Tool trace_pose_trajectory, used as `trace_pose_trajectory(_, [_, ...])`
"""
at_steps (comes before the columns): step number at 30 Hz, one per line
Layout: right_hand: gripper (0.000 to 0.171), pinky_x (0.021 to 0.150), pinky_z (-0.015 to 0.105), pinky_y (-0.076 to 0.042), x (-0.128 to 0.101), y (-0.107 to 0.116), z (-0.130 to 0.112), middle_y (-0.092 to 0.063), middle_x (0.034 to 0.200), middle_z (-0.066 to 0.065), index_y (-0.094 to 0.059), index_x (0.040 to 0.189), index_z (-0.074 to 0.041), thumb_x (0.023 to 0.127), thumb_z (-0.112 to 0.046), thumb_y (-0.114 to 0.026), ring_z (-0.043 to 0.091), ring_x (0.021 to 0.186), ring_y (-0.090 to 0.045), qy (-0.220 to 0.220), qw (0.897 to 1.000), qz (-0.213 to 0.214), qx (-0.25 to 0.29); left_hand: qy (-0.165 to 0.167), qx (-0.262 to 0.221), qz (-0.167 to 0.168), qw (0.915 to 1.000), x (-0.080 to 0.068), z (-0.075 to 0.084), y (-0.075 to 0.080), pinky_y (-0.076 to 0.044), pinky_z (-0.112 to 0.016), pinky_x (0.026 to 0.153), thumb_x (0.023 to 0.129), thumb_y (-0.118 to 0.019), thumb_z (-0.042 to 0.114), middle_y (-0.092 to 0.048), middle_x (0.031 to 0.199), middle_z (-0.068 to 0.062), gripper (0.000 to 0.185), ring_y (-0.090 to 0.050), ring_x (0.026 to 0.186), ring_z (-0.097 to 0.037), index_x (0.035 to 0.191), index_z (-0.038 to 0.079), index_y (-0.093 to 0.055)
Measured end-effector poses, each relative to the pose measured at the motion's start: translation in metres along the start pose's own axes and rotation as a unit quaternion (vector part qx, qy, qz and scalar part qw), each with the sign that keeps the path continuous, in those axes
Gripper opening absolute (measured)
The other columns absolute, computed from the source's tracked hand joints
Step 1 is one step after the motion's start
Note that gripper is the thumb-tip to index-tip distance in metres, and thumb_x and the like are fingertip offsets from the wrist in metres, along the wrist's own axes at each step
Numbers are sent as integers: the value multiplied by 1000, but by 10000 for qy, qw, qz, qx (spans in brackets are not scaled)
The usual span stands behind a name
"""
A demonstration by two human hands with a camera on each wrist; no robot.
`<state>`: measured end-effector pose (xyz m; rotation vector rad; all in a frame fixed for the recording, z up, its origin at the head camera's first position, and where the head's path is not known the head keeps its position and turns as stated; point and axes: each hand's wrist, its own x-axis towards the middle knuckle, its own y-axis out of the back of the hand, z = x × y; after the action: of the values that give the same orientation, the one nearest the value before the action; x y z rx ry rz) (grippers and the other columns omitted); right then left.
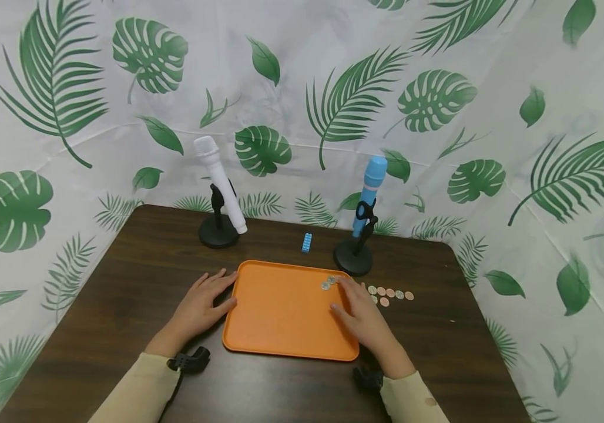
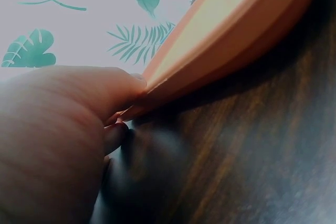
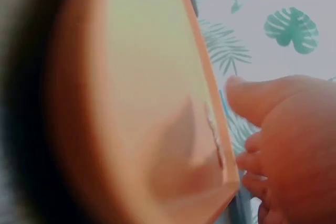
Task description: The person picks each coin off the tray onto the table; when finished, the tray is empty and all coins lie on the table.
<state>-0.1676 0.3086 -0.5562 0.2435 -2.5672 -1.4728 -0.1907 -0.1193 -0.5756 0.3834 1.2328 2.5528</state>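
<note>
An orange tray (image 1: 283, 311) lies on the dark wooden table. My left hand (image 1: 201, 305) rests at its left side with fingers extended; in the left wrist view the thumb (image 2: 123, 85) meets the tray's rim. Over the right rim, near the far corner, is my right hand (image 1: 362, 317), its fingers fairly straight and nothing gripped. Silver coins (image 1: 325, 286) lie in the tray by the right fingertips, seen edge-on in the right wrist view as a thin row of coins (image 3: 214, 135). The right hand partly hides that corner.
Right of the tray lie several copper and silver coins (image 1: 391, 293). Behind it are a small blue block (image 1: 306, 242), a white microphone (image 1: 222, 182) on a black stand (image 1: 218, 231), and a blue microphone (image 1: 371, 182) on another black stand (image 1: 353, 258). A leaf-print cloth (image 1: 286, 94) hangs behind the table.
</note>
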Motion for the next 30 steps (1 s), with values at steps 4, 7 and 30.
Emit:
trace_pose_trajectory(4, [76,136,68,-16,9,1,-5,-48,170,15,-46,166,-8,105,-47,-71,40,167,-31,88,9958,-117,-903,-85,55,41,9999,0,-1,0,-19,-67,135,104,-74,39,-55,166,-8,71,-41,162,-38,166,15,-49])
trace_pose_trajectory(7, [69,134,74,-14,10,1,-10,-57,163,13,-55,160,-8,105,-46,-72,40,164,-35,87,9906,-34,-1367,-100,25,53,9999,0,-2,-1,-19,-66,136,104,-74,39,-55,166,-8,71,-41,162,-37,166,15,-49])
trace_pose_trajectory(30, [12,77,42,-27,12,-1,-27,-58,96,-1,-72,102,-19,101,-28,-79,23,88,-41,74,9815,530,-1836,5,30,29,10000,-2,-1,-3,-17,-65,137,104,-73,40,-54,168,-6,72,-39,164,-35,167,17,-48])
